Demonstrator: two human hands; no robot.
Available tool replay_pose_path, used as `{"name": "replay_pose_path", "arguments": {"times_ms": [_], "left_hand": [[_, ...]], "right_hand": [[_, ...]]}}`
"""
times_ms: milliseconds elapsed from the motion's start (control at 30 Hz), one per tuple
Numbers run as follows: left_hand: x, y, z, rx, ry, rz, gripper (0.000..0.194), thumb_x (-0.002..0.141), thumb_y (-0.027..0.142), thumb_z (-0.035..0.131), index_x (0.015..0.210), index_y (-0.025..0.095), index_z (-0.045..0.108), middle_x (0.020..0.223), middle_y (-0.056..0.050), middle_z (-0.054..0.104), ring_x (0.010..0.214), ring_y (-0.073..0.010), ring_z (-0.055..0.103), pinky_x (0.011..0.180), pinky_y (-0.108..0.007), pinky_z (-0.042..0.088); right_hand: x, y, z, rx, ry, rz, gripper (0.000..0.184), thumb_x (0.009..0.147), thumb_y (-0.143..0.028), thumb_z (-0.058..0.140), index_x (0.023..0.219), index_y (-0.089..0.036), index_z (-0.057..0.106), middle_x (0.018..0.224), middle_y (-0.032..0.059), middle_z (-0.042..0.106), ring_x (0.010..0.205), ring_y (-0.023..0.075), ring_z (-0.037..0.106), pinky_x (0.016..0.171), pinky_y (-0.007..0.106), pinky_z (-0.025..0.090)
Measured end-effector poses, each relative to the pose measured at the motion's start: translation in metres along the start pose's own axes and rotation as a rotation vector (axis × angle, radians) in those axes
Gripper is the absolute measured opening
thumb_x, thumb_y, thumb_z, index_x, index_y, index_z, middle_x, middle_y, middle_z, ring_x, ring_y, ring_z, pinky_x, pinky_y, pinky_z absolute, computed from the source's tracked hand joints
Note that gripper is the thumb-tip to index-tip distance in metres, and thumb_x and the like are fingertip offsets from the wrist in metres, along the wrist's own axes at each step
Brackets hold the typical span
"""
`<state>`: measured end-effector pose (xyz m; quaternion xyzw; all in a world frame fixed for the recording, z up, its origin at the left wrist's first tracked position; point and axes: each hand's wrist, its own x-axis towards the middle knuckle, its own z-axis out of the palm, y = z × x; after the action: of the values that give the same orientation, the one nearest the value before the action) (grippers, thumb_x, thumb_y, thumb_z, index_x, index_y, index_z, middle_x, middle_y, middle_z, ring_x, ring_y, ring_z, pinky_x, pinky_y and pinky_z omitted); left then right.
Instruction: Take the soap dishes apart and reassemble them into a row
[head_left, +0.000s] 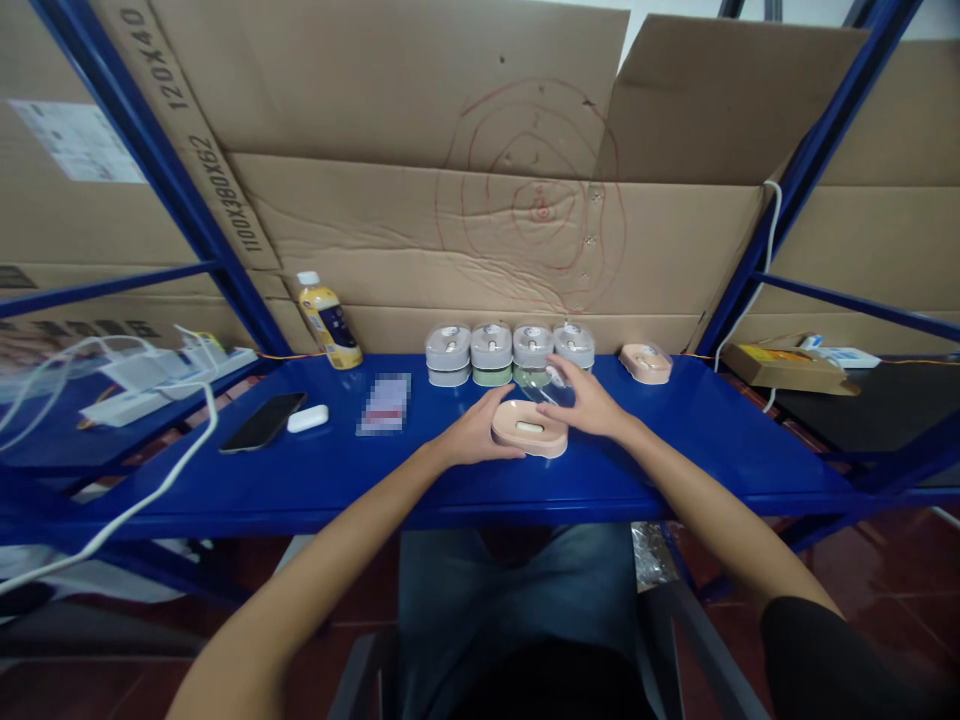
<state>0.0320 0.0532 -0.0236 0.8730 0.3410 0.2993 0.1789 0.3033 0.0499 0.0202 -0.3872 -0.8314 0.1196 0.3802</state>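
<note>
A peach oval box [531,440] with a small pale piece in its recessed middle sits on the blue table in front of me. My left hand [474,434] is closed around the box's left side. In my right hand [591,402] a clear plastic lid [534,382] is tilted up above the box's back edge, apart from the base. Just behind, clear-lidded boxes [491,350] in grey and green stand in a row, stacked two high. Farther right is another peach box [646,364] with a clear lid.
On the left are a yellow drink bottle [330,322], a black phone [264,422], a white earbud case [308,418] and a blurred-out card [384,404]. Cardboard [360,230] walls the back. Blue frame posts [814,135] flank the table [697,455]. A white cable [187,465] hangs at left.
</note>
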Motion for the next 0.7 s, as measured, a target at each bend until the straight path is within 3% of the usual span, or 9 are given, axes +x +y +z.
{"name": "replay_pose_path", "arguments": {"times_ms": [133,233,433,600,700], "left_hand": [[-0.001,0.003,-0.002,0.046,-0.067,0.107,0.066,0.085,0.054,0.08,0.142,0.024,0.063,0.155,-0.014,0.049,0.147,-0.0361,0.046,0.124,-0.052,0.039],[-0.002,0.007,-0.003,0.07,-0.069,0.146,0.047,0.092,0.05,0.073,0.132,0.025,0.072,0.151,-0.013,0.05,0.144,-0.0341,0.049,0.123,-0.051,0.041],[0.001,0.003,-0.004,0.097,0.076,0.073,0.043,0.099,0.049,0.059,0.129,0.022,0.074,0.147,-0.014,0.05,0.143,-0.0345,0.048,0.122,-0.052,0.04],[0.006,-0.008,-0.011,0.114,0.427,-0.093,0.047,0.103,0.049,0.048,0.129,0.018,0.071,0.138,-0.015,0.055,0.13,-0.0311,0.058,0.117,-0.05,0.046],[0.006,-0.008,-0.015,0.109,0.419,-0.069,0.046,0.102,0.049,0.05,0.128,0.017,0.07,0.139,-0.015,0.055,0.13,-0.0316,0.059,0.115,-0.05,0.047]], "right_hand": [[-0.003,0.022,-0.004,0.083,0.129,0.119,0.081,0.085,-0.056,0.074,0.153,-0.022,0.045,0.141,0.0157,0.065,0.125,0.0342,0.065,0.107,0.053,0.052],[-0.005,0.038,-0.004,0.127,0.143,0.223,0.079,0.084,-0.057,0.073,0.148,-0.019,0.048,0.129,0.0162,0.07,0.112,0.0335,0.07,0.097,0.052,0.057],[-0.004,0.043,-0.003,0.125,0.17,0.262,0.08,0.083,-0.058,0.072,0.148,-0.019,0.049,0.122,0.0153,0.072,0.105,0.0326,0.071,0.092,0.051,0.059],[-0.004,0.037,-0.007,0.133,0.251,0.259,0.075,0.086,-0.058,0.07,0.148,-0.02,0.05,0.128,0.015,0.07,0.111,0.0321,0.07,0.098,0.051,0.057],[-0.004,0.037,-0.009,0.13,0.284,0.253,0.074,0.088,-0.061,0.067,0.148,-0.02,0.052,0.131,0.0151,0.069,0.113,0.0327,0.068,0.1,0.052,0.056]]}}
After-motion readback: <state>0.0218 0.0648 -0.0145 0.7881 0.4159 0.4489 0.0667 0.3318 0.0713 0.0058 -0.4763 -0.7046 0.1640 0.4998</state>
